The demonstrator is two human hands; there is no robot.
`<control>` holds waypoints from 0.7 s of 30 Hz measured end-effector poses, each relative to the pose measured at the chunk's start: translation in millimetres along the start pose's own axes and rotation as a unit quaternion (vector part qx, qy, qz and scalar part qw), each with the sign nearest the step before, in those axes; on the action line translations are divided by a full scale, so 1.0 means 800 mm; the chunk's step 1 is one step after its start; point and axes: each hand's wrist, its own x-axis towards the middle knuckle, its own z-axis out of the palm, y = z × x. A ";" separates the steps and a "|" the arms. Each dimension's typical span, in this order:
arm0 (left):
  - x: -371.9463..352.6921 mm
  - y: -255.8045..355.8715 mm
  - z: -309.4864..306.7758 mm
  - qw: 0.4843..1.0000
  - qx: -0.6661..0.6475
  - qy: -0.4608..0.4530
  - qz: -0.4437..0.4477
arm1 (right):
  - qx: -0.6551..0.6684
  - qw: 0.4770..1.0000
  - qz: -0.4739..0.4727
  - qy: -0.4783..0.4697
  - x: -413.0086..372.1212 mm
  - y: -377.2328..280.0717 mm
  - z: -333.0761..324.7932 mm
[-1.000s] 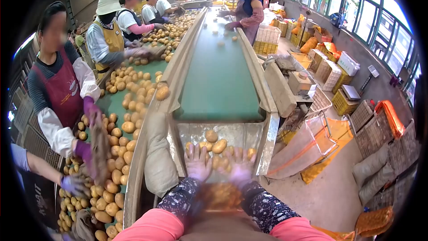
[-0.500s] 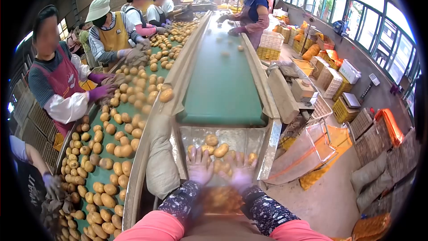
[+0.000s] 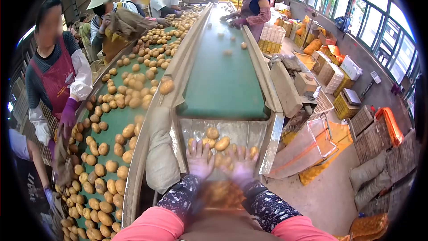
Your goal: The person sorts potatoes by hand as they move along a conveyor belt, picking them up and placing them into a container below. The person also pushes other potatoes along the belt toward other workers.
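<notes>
My left hand (image 3: 199, 159) lies flat with its fingers spread on the metal chute (image 3: 249, 135), at the left of a small group of potatoes (image 3: 222, 143). Beside it, my right hand (image 3: 242, 164) also has its fingers apart and rests against the potatoes on the right; it is slightly blurred. Neither hand grips a potato. The chute lies at the end of a green belt (image 3: 225, 93). Below my hands, between my forearms, is a blurred heap of potatoes (image 3: 220, 194).
On the left, a wider belt (image 3: 117, 120) carries many potatoes, with several co-workers along it. Another person (image 3: 256, 6) stands right of the central belt. A stuffed sack (image 3: 161, 151) hangs by my left arm. Crates (image 3: 271, 39) and a mesh bag frame (image 3: 307, 143) are on the right.
My hands have hardly moved. The co-workers on the left have shifted their arms, one now lifting a brown cloth or sack. The potatoes on the left belt have changed position.
</notes>
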 end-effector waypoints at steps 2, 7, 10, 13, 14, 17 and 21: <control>0.000 0.000 0.001 1.000 0.001 -0.001 0.001 | -0.009 1.000 0.003 -0.009 -0.001 0.003 0.007; 0.000 -0.002 0.003 1.000 -0.003 -0.001 0.001 | -0.018 1.000 0.002 0.003 -0.003 0.009 0.024; 0.000 -0.002 0.003 1.000 -0.005 -0.002 0.000 | -0.019 1.000 0.003 0.001 -0.004 0.009 0.025; 0.001 -0.002 0.003 1.000 -0.006 -0.008 -0.004 | -0.023 1.000 0.007 0.006 -0.005 0.011 0.035; 0.001 -0.001 0.002 1.000 -0.006 -0.012 -0.007 | -0.023 1.000 0.009 0.008 -0.006 0.012 0.039; 0.001 -0.001 0.002 1.000 -0.006 -0.018 -0.011 | -0.025 1.000 0.014 0.003 -0.005 0.012 0.040; 0.002 -0.001 0.002 1.000 -0.002 -0.015 -0.010 | -0.026 0.999 0.019 -0.005 -0.004 0.011 0.038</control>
